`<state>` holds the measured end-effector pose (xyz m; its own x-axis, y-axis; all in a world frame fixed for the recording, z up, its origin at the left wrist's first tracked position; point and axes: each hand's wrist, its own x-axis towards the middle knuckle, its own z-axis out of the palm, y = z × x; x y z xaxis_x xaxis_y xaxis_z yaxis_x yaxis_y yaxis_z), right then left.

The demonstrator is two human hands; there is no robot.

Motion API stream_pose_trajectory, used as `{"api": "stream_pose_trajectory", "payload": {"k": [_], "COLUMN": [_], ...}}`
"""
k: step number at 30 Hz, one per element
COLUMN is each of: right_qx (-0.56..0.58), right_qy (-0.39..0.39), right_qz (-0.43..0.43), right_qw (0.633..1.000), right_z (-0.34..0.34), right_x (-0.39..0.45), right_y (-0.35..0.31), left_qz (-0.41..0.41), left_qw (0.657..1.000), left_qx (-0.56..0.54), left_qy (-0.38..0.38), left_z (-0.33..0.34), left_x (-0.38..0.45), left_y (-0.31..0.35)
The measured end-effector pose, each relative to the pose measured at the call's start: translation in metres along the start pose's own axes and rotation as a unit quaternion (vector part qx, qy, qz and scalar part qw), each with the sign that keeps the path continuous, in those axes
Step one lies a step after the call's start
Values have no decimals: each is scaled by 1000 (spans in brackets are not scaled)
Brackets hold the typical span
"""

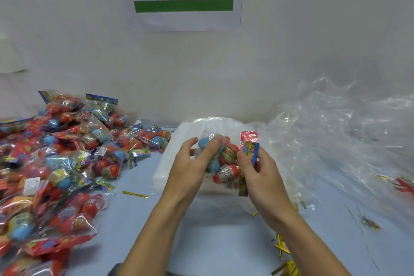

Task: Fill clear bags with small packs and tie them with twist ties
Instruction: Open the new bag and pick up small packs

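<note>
- the stack of clear bags (170, 163) lies flat on the blue table (139, 226), and both hands work just over it.
- left hand (192, 163) curls its fingers over a bundle of small packs (226, 163) on the stack.
- right hand (257, 168) pinches the bundle's printed header card.
- left of the stack, a heap of filled packs (56, 163).
- a gold twist tie (135, 194) lies just left of the stack; more ties (282, 251) lie nearer the person, to its right.
- crumpled clear plastic (347, 137) is piled right of the stack.
</note>
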<state>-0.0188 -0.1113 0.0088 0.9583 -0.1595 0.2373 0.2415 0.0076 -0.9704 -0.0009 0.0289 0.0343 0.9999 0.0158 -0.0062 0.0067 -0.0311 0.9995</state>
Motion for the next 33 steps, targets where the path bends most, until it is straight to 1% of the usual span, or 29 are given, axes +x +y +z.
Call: {"api": "stream_pose_trajectory", "payload": {"k": [3,6,11,13,15,17,19,22,24,26,30,31,33], "right_qx": [4,-6,-4,-31,-38,2,62,106,99,72,28,24,15], "right_qy": [-18,-11,0,1,-3,-16,-36,-41,-43,-35,-19,-19,-10], "right_qz": [-6,-17,-13,-28,-29,-12,24,90,93,72,31,28,28], "right_qw": [1000,1000,1000,999,999,1000,997,989,990,994,999,999,999], "right_z": [-1,1,5,5,6,6,6,4,2,0,2,3,6], "right_x": [-1,0,-1,-1,-2,-3,-3,0,0,0,-2,-3,-4], "right_y": [-1,3,6,5,3,1,-2,-3,-3,-5,-4,-3,-2], "left_qz": [16,46,67,73,93,114,127,150,164,164,110,99,101], "left_qw": [999,997,997,996,992,985,981,975,970,970,989,991,987], "left_qx": [-14,-23,-28,-20,26,60,74,112,145,152,70,68,72], "left_qy": [37,54,20,43,84,117,130,116,104,99,64,66,97], "left_z": [-2,-1,10,13,13,11,8,9,12,12,13,13,15], "left_x": [4,6,2,1,0,0,1,-2,-4,-4,-1,-1,2], "left_y": [-4,-7,-9,-10,-11,-9,-7,-8,-9,-9,-9,-11,-14]}}
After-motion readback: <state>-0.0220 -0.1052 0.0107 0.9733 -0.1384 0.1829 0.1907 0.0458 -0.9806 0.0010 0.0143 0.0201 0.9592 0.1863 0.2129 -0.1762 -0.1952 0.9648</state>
